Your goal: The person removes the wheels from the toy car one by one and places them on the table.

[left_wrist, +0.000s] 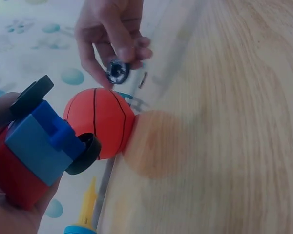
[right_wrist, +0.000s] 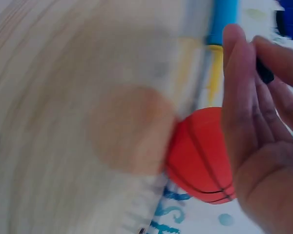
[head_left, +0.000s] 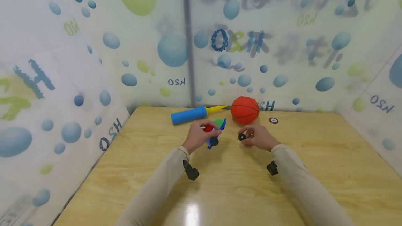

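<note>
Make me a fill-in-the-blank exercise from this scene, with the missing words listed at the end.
1. The left hand grips a toy vehicle, and the right hand pinches a loose wheel coloured ____.
2. The pump has a blue barrel and a nozzle coloured ____.
3. In the head view, the pump lies to the ____ of the ball.
4. Of the pump and the ball, the round disc lies closer to the ____.

Missing words: black; yellow; left; ball.
</note>
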Tool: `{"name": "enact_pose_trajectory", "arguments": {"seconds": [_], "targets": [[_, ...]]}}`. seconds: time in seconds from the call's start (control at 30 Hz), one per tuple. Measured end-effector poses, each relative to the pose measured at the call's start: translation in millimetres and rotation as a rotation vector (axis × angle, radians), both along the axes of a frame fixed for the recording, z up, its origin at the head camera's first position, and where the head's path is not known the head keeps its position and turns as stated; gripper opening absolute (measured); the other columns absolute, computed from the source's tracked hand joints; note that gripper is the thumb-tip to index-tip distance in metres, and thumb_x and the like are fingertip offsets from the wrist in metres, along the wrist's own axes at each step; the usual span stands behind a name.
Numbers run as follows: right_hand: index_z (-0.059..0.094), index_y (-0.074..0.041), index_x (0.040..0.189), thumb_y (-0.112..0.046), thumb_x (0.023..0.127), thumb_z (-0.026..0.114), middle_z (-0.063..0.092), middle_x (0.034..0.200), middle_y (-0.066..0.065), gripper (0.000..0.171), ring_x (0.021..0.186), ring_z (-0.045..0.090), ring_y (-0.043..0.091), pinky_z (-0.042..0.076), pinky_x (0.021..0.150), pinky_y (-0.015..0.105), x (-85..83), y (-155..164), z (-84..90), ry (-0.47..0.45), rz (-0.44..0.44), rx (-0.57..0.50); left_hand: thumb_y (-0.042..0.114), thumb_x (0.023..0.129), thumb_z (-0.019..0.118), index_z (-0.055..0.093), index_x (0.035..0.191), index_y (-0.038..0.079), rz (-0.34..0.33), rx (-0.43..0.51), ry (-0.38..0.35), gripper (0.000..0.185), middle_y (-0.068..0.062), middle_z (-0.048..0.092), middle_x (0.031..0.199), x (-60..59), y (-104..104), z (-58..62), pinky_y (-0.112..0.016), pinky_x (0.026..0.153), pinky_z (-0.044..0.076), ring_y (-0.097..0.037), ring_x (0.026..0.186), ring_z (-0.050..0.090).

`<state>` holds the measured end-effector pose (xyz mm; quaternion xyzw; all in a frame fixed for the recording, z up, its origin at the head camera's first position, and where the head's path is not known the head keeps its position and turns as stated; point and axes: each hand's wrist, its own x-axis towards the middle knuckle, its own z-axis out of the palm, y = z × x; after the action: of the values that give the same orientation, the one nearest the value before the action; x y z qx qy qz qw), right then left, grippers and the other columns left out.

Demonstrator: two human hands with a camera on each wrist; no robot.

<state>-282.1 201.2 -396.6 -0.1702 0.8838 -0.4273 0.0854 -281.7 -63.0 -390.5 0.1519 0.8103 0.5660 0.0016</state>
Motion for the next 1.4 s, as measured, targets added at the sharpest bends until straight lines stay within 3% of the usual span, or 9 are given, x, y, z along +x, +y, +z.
{"name": "enact_pose_trajectory", "arguments": {"seconds": [0.17, 0.33, 0.53, 0.77, 0.9, 1.1, 1.3, 1.4], "targets": [[0.068, -0.001, 0.119, -0.005, 0.088, 0.073, 0.070, 0.080, 0.009, 0.032, 0.059, 0.065, 0.016, 0.056, 0.057, 0.029, -14.8, 0.3, -10.0, -0.017, 0.024, 0.175, 0.025, 0.084, 0.082, 0.077, 0.091, 0.017, -0.024, -0.040, 0.022, 0.011, -0.001, 0.074, 0.102, 0.8, 0.4, -4.1, -0.027, 0.079, 0.056, -0.017, 0.093, 0.061], [0.072, -0.002, 0.117, -0.007, 0.086, 0.076, 0.072, 0.082, 0.010, 0.032, 0.067, 0.061, 0.015, 0.051, 0.059, 0.028, -27.1, -2.9, -8.3, 0.014, 0.010, 0.227, 0.023, 0.085, 0.081, 0.077, 0.089, 0.018, -0.034, -0.053, 0.013, 0.008, 0.000, 0.073, 0.101, 0.1, 2.1, -3.3, -0.027, 0.078, 0.055, -0.018, 0.094, 0.060], [0.077, -0.008, 0.112, -0.012, 0.080, 0.083, 0.068, 0.082, 0.006, 0.033, 0.073, 0.054, 0.017, 0.043, 0.061, 0.027, -33.0, -3.1, -10.7, -0.011, -0.023, 0.286, 0.025, 0.085, 0.081, 0.077, 0.092, 0.019, -0.036, -0.039, -0.004, 0.010, 0.000, 0.074, 0.101, 0.6, 3.4, -3.6, -0.028, 0.079, 0.056, -0.018, 0.093, 0.060], [0.078, -0.009, 0.108, -0.011, 0.078, 0.084, 0.070, 0.089, 0.007, 0.031, 0.081, 0.055, 0.018, 0.045, 0.067, 0.027, -34.7, -5.7, -10.7, -0.009, -0.024, 0.357, 0.024, 0.086, 0.081, 0.077, 0.091, 0.019, -0.064, -0.037, 0.019, 0.008, 0.000, 0.074, 0.099, -1.2, 5.9, -5.2, -0.027, 0.076, 0.054, -0.017, 0.090, 0.060], [0.076, -0.009, 0.115, -0.012, 0.079, 0.084, 0.071, 0.095, 0.009, 0.038, 0.084, 0.059, 0.019, 0.047, 0.068, 0.028, -35.5, -4.6, -10.1, 0.001, -0.005, 0.366, 0.025, 0.086, 0.080, 0.077, 0.091, 0.020, -0.055, -0.038, 0.011, 0.008, 0.000, 0.074, 0.100, -2.6, 8.9, -5.1, -0.026, 0.077, 0.054, -0.017, 0.092, 0.061], [0.069, -0.004, 0.125, -0.012, 0.082, 0.081, 0.069, 0.083, 0.007, 0.045, 0.072, 0.057, 0.015, 0.046, 0.063, 0.027, -30.6, -2.4, -1.1, 0.040, 0.033, 0.308, 0.028, 0.086, 0.080, 0.076, 0.092, 0.020, -0.017, -0.047, -0.005, 0.011, -0.001, 0.072, 0.104, -4.0, 13.4, -3.5, -0.027, 0.075, 0.054, -0.018, 0.092, 0.060], [0.071, -0.002, 0.119, -0.013, 0.086, 0.078, 0.068, 0.077, 0.005, 0.035, 0.069, 0.059, 0.013, 0.049, 0.065, 0.027, -11.1, -7.5, 18.7, 0.145, 0.101, 0.117, 0.024, 0.087, 0.079, 0.076, 0.093, 0.018, 0.004, -0.036, -0.028, 0.009, -0.004, 0.069, 0.103, -4.4, 15.1, -3.5, -0.026, 0.074, 0.052, -0.019, 0.093, 0.058], [0.073, -0.008, 0.117, -0.015, 0.089, 0.076, 0.069, 0.081, 0.006, 0.030, 0.073, 0.064, 0.022, 0.052, 0.064, 0.030, -0.6, -14.1, 25.3, 0.133, 0.150, 0.015, 0.021, 0.088, 0.078, 0.074, 0.094, 0.016, 0.012, -0.022, -0.027, 0.009, -0.007, 0.068, 0.102, -5.2, 15.5, -3.0, -0.025, 0.071, 0.050, -0.018, 0.091, 0.057]]}}
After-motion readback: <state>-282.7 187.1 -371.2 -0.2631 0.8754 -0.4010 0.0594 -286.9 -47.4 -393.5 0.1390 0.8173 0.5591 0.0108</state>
